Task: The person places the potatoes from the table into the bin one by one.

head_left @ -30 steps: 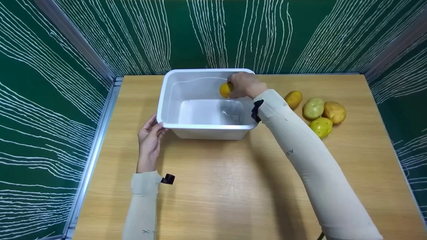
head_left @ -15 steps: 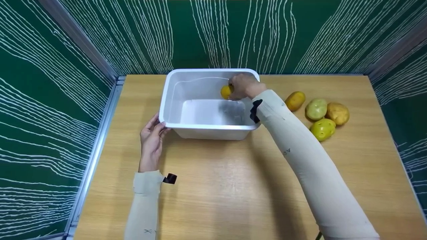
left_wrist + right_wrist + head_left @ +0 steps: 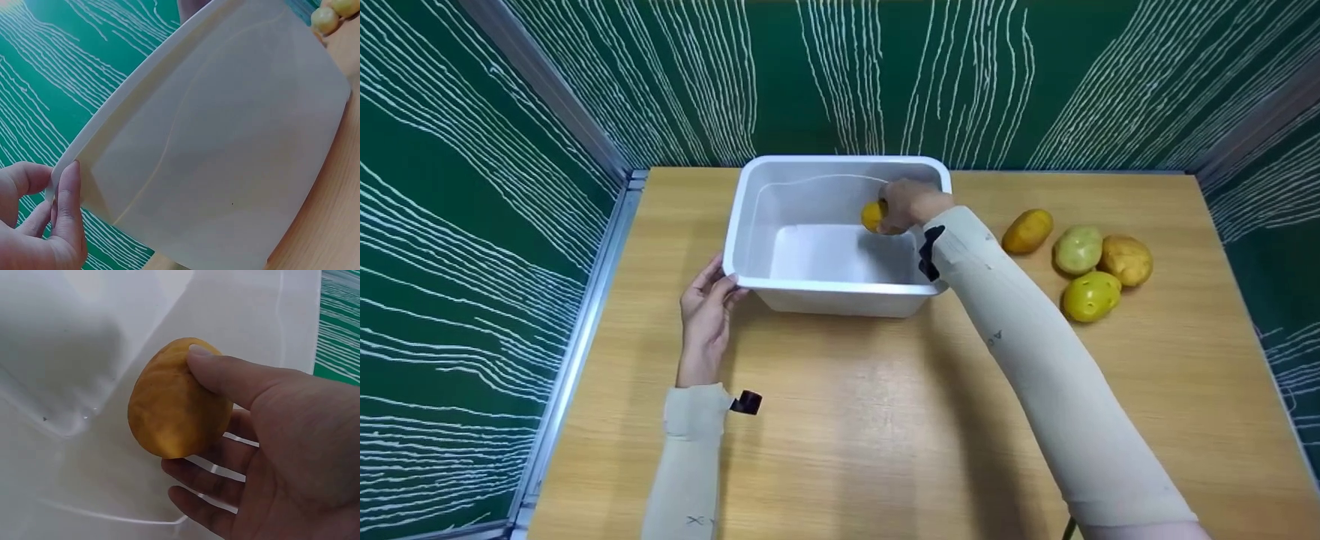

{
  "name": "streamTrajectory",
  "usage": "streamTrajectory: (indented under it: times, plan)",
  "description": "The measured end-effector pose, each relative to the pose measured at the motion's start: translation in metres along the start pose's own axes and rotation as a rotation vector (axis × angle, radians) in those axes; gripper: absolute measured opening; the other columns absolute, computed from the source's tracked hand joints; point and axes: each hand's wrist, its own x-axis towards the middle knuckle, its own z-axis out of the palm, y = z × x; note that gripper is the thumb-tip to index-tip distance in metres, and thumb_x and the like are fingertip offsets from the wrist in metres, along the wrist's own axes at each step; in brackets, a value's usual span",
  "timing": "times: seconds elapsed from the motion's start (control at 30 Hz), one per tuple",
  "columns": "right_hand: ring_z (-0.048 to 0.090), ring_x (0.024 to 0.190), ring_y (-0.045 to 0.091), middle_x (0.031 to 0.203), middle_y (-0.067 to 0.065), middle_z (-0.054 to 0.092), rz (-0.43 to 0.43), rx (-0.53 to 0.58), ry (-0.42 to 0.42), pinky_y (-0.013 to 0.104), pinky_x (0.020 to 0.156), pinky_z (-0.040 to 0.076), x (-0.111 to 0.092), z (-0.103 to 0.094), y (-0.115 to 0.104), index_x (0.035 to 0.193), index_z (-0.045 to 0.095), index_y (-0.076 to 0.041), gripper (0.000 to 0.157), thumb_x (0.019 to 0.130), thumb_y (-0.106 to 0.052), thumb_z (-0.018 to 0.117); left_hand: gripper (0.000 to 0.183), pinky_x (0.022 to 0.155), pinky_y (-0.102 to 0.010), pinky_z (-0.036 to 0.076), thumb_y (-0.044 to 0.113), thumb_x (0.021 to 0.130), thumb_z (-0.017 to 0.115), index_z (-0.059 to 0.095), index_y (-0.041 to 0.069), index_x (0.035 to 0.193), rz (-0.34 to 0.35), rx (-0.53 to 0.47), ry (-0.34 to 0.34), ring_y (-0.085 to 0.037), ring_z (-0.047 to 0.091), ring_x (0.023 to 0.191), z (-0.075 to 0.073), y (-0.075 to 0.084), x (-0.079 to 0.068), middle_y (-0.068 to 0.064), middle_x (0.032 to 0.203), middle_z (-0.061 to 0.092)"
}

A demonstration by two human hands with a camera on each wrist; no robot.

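A white plastic tub [image 3: 840, 298] stands on the table near its back edge. My left hand [image 3: 706, 319] pinches the tub's near left rim corner; in the left wrist view the thumb and fingers [image 3: 70, 191] lie on either side of the rim. Inside the tub, toward its right side, my right hand [image 3: 911, 206] holds a yellow-orange, rounded fruit [image 3: 177, 405] with a slightly wrinkled skin. The thumb lies over its top and the fingers curl beneath it. Its exact kind is unclear. The fruit is above the tub's floor [image 3: 817, 255].
On the wooden table [image 3: 840, 420], right of the tub, lie an orange-yellow oval fruit [image 3: 1027, 231], a pale green round one [image 3: 1078, 250], a brownish-yellow lumpy one [image 3: 1126, 260] and a yellow-green dimpled one [image 3: 1091, 296]. Green walls [image 3: 840, 82] with white streaks rise behind and at both sides.
My right hand has moved slightly lower into the tub with the fruit. The left hand keeps its hold on the rim. The whole scene has shifted a little to the right in the head view.
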Motion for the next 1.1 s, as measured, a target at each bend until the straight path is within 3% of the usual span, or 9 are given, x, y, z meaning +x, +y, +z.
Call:
streamTrajectory:
  times: [0.2, 0.33, 0.53, 0.67, 0.87, 1.1]
  plan:
    - [0.056, 0.114, 0.032, 0.125, 0.006, 0.064, 0.095, 0.149, 0.002, 0.05, 0.116, 0.046, 0.004, 0.007, 0.007, 0.138, 0.064, -0.016, 0.039, 0.1, -0.017, 0.075, 0.054, 0.073, -0.016, 0.064, -0.017, 0.098, 0.056, 0.048, -0.009, 0.151, -0.002, 0.0, 0.004, -0.015, 0.068, 0.086, 0.002, -0.002, 0.0, -0.016, 0.126, 0.057]
    - [0.056, 0.114, 0.032, 0.123, 0.004, 0.064, 0.111, 0.177, 0.016, 0.051, 0.117, 0.045, 0.004, 0.011, 0.009, 0.133, 0.066, -0.018, 0.035, 0.099, -0.015, 0.076, 0.054, 0.072, -0.015, 0.064, -0.017, 0.099, 0.055, 0.047, -0.01, 0.151, -0.004, 0.002, 0.014, -0.014, 0.068, 0.086, 0.003, -0.003, 0.0, -0.017, 0.127, 0.056]
    - [0.057, 0.112, 0.033, 0.12, 0.008, 0.066, 0.048, 0.08, 0.031, 0.049, 0.112, 0.045, 0.003, 0.014, 0.01, 0.129, 0.068, -0.013, 0.03, 0.1, -0.012, 0.075, 0.052, 0.071, -0.016, 0.064, -0.017, 0.099, 0.054, 0.048, -0.011, 0.151, 0.002, 0.002, 0.016, -0.016, 0.068, 0.088, 0.004, -0.004, -0.001, -0.02, 0.13, 0.056]
    - [0.058, 0.109, 0.034, 0.119, 0.01, 0.066, 0.016, -0.047, 0.047, 0.047, 0.107, 0.046, 0.009, 0.016, 0.011, 0.128, 0.066, -0.01, 0.03, 0.1, -0.016, 0.074, 0.053, 0.07, -0.014, 0.063, -0.017, 0.099, 0.054, 0.048, -0.01, 0.151, 0.004, 0.003, -0.001, -0.014, 0.068, 0.084, 0.003, -0.003, -0.002, -0.016, 0.125, 0.057]
    - [0.057, 0.11, 0.033, 0.12, 0.01, 0.066, 0.009, -0.065, 0.045, 0.047, 0.108, 0.045, 0.014, 0.017, 0.01, 0.129, 0.067, -0.01, 0.029, 0.101, -0.015, 0.072, 0.053, 0.067, -0.014, 0.063, -0.019, 0.098, 0.054, 0.049, -0.01, 0.15, 0.008, -0.012, 0.011, -0.012, 0.066, 0.076, 0.003, -0.002, -0.002, -0.013, 0.118, 0.058]
    - [0.063, 0.104, 0.032, 0.118, 0.012, 0.069, -0.029, -0.195, 0.052, 0.045, 0.104, 0.053, 0.016, 0.016, 0.01, 0.128, 0.065, -0.009, 0.025, 0.105, -0.02, 0.066, 0.053, 0.068, -0.014, 0.063, -0.018, 0.098, 0.054, 0.049, -0.01, 0.15, 0.006, -0.008, 0.026, -0.012, 0.066, 0.077, 0.003, 0.0, -0.001, -0.015, 0.12, 0.058]
